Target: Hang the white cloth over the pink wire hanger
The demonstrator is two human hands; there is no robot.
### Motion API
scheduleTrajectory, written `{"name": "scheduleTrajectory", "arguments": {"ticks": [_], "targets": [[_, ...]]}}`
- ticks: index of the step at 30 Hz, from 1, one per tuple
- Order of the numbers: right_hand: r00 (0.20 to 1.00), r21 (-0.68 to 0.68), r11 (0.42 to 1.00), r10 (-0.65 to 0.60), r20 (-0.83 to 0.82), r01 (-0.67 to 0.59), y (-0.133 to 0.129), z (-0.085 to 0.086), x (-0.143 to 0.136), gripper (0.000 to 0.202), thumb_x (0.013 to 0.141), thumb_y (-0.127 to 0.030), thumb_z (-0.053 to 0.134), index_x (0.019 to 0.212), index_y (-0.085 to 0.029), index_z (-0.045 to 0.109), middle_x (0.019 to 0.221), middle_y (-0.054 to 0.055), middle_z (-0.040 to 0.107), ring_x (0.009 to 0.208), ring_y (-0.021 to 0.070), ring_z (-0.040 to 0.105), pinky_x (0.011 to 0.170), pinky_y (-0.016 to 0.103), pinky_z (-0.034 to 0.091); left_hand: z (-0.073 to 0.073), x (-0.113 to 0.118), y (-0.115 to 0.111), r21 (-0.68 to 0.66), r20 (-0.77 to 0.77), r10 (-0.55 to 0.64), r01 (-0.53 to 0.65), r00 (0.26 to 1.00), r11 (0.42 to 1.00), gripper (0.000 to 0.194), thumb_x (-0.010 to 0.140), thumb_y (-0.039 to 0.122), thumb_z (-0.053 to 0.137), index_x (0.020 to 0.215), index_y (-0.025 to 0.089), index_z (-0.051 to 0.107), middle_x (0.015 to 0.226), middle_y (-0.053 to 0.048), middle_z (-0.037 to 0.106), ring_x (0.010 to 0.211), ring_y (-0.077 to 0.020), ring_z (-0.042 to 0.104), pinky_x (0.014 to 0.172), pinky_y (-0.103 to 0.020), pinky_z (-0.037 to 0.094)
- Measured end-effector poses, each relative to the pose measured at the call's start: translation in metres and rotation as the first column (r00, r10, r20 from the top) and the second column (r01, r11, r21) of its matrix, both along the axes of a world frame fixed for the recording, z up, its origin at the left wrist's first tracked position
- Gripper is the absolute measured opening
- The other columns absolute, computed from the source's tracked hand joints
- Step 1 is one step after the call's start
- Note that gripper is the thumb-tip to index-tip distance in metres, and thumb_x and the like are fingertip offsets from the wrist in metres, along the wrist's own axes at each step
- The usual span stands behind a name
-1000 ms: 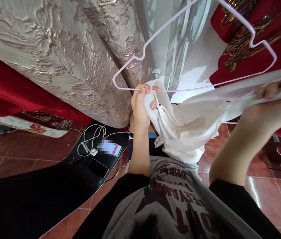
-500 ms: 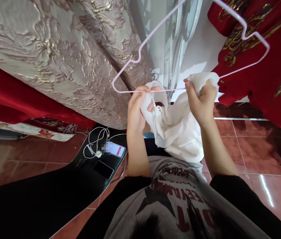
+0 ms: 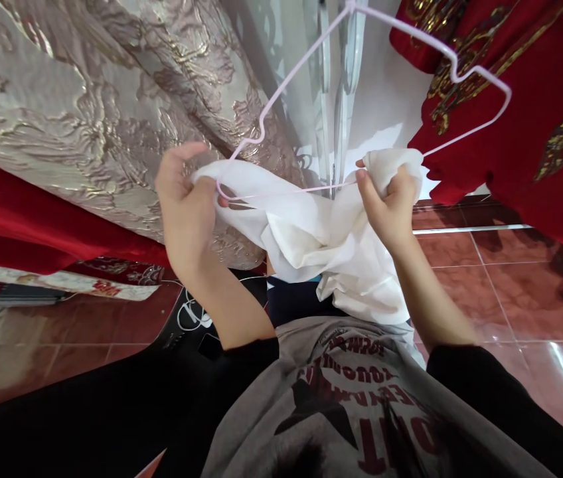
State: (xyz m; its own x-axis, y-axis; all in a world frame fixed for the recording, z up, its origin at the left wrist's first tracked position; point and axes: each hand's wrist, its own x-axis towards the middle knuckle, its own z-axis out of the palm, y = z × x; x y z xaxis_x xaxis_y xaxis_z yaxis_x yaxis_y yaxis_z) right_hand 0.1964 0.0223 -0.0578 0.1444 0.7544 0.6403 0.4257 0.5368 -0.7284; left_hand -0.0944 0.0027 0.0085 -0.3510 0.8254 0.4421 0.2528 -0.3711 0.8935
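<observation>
A pale pink clothes hanger hangs in front of me, its lower bar running between my hands. White cloth, soft and crumpled, droops below the bar towards my lap; its exact shape is lost in the folds. At the hanger's left corner my left hand holds a stretched edge of the cloth, with the upper fingers raised. My right hand is closed round a bunched part of the cloth at the right of the bar, thumb near the bar. Cloth hides some fingertips of both hands.
Beige embossed fabric hangs close on the left, and red fabric with gold decoration hangs on the right. A black seat at lower left bears a white cable and a phone. Red tiles cover the floor.
My left hand has moved left to the hanger's corner, pulling the cloth wide along the bar. My right hand keeps its grip. The hanger appears slightly further left and lower in view.
</observation>
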Motion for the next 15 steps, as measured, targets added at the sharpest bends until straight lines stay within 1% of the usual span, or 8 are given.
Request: {"name": "scheduleTrajectory", "arguments": {"ticks": [2,3,5,8,10,11,13,15], "targets": [[0.999,-0.009,1.000,0.024,-0.031,-0.024,-0.003,0.002,-0.005,0.037,0.099,-0.055,0.058,0.105,-0.021,0.072,0.106,0.006,0.075,0.101,0.0162,0.072,0.094,0.037,0.061,0.011,0.003,-0.002,0.032,-0.044,0.044,-0.043,0.998,0.999,0.049,0.087,-0.010,0.051,0.113,0.023,0.076,0.094,0.006,0.071,0.048,-0.0029,0.051,0.042,-0.019,0.036],[0.999,-0.016,0.999,0.033,-0.040,-0.034,-0.004,0.003,-0.006,0.036,0.099,-0.054,0.058,0.103,-0.021,0.072,0.106,0.006,0.075,0.101,0.0166,0.072,0.095,0.037,0.061,0.014,0.003,-0.005,0.054,-0.071,0.066,-0.062,0.995,0.997,0.051,0.085,-0.012,0.051,0.111,0.024,0.077,0.098,0.007,0.071,0.046,-0.0019,0.049,0.040,-0.019,0.034],[0.998,-0.036,0.998,0.040,-0.045,-0.042,-0.005,0.005,-0.007,0.036,0.098,-0.054,0.059,0.103,-0.021,0.072,0.104,0.006,0.075,0.101,0.0172,0.072,0.096,0.039,0.061,0.019,0.001,-0.010,0.103,-0.133,0.100,-0.087,0.986,0.991,0.054,0.083,-0.015,0.052,0.106,0.025,0.080,0.094,0.006,0.070,0.047,-0.0025,0.045,0.039,-0.019,0.030],[0.998,-0.046,0.998,0.029,-0.052,-0.031,-0.006,0.004,-0.007,0.035,0.098,-0.054,0.060,0.101,-0.021,0.072,0.101,0.006,0.074,0.098,0.0171,0.071,0.094,0.039,0.062,0.026,0.003,-0.016,0.129,-0.211,0.078,-0.051,0.974,0.990,0.048,0.085,-0.010,0.061,0.104,0.028,0.082,0.096,0.002,0.071,0.052,-0.0071,0.048,0.041,-0.023,0.033],[0.998,-0.049,0.998,0.024,-0.060,-0.027,-0.006,0.003,-0.007,0.037,0.098,-0.056,0.060,0.100,-0.021,0.071,0.102,0.006,0.074,0.099,0.0170,0.071,0.095,0.038,0.062,0.032,0.013,-0.015,0.111,-0.170,0.023,-0.004,0.985,0.994,0.044,0.086,-0.006,0.063,0.105,0.030,0.082,0.105,0.001,0.071,0.054,-0.0092,0.054,0.043,-0.026,0.039],[0.998,-0.052,0.998,0.022,-0.064,-0.025,-0.005,0.002,-0.008,0.038,0.098,-0.057,0.059,0.100,-0.021,0.071,0.102,0.006,0.073,0.100,0.0171,0.071,0.095,0.038,0.062,0.036,0.021,-0.013,0.107,-0.140,-0.021,0.036,0.990,0.994,0.041,0.089,-0.004,0.062,0.104,0.029,0.081,0.106,0.001,0.070,0.055,-0.0101,0.058,0.045,-0.027,0.043],[0.997,-0.055,0.998,0.018,-0.071,-0.022,-0.004,0.001,-0.009,0.041,0.098,-0.060,0.058,0.098,-0.021,0.070,0.103,0.006,0.073,0.101,0.0176,0.070,0.096,0.039,0.062,0.041,0.042,-0.010,0.102,-0.119,-0.150,0.162,0.982,0.982,0.032,0.095,0.002,0.059,0.108,0.025,0.078,0.108,-0.001,0.068,0.064,-0.0127,0.065,0.055,-0.028,0.052],[0.996,-0.046,0.999,0.013,-0.089,-0.017,-0.003,-0.002,-0.010,0.042,0.098,-0.061,0.057,0.098,-0.020,0.069,0.103,0.007,0.072,0.102,0.0183,0.070,0.096,0.041,0.062,0.042,0.062,-0.007,0.077,-0.132,-0.298,0.310,0.945,0.948,0.025,0.097,0.009,0.066,0.117,0.022,0.074,0.117,-0.004,0.067,0.083,-0.0176,0.068,0.067,-0.028,0.058]]}}
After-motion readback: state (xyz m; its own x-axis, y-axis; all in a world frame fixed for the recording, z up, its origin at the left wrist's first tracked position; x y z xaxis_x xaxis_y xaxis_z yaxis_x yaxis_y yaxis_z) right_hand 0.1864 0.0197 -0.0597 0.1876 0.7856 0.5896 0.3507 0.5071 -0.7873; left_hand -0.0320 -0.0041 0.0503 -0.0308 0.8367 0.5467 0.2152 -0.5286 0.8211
